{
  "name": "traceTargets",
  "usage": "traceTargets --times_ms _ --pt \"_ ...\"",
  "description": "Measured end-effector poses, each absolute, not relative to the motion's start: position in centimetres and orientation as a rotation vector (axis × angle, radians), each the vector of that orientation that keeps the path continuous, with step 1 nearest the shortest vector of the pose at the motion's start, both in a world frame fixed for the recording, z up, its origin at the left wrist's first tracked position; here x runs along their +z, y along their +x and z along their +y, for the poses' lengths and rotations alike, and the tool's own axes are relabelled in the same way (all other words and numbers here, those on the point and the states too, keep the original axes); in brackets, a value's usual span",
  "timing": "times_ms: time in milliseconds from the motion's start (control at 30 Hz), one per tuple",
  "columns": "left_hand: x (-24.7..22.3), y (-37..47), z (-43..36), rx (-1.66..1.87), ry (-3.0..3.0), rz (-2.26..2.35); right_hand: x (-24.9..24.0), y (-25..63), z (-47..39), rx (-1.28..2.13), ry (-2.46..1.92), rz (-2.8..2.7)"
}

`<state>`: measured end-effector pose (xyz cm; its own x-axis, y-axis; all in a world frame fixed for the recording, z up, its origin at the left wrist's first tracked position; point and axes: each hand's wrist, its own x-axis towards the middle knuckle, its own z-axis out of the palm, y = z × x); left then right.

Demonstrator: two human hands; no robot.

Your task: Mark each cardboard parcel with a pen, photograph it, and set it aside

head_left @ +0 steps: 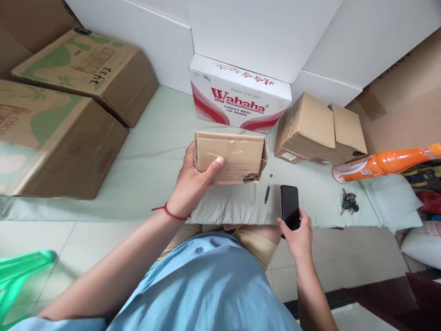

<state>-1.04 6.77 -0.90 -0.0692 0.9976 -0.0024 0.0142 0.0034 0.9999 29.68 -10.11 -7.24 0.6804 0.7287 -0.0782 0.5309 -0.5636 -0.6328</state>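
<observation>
My left hand (200, 170) grips the left end of a small brown cardboard box (234, 154), thumb across its face and the other fingers hidden behind. Clear tape shows on the box, and a dark scuffed patch marks its lower right corner. At the cloth's front edge, my right hand (299, 232) has thumb and fingers on either side of the lower end of a black smartphone (290, 207), whose screen is dark. Between the box and the phone lies a pen (268, 189).
Behind stands a white and red Wahaha carton (241, 99). Big coconut cartons (86, 69) fill the left. Small brown boxes (315, 126), an orange bottle (389, 163) and keys (349, 201) are on the right. A pale green cloth (155, 156) covers the surface.
</observation>
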Motion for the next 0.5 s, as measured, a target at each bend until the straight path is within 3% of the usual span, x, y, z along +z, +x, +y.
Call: traceTargets --times_ms 200,500 --pt "-0.3 0.0 7.8 1.289 1.017 1.201 -3.3 24.5 -8.6 0.473 -1.896 -1.025" --pt "0.6 1.3 9.2 1.281 0.869 1.185 0.3 17.0 -4.8 0.048 -1.684 -1.348"
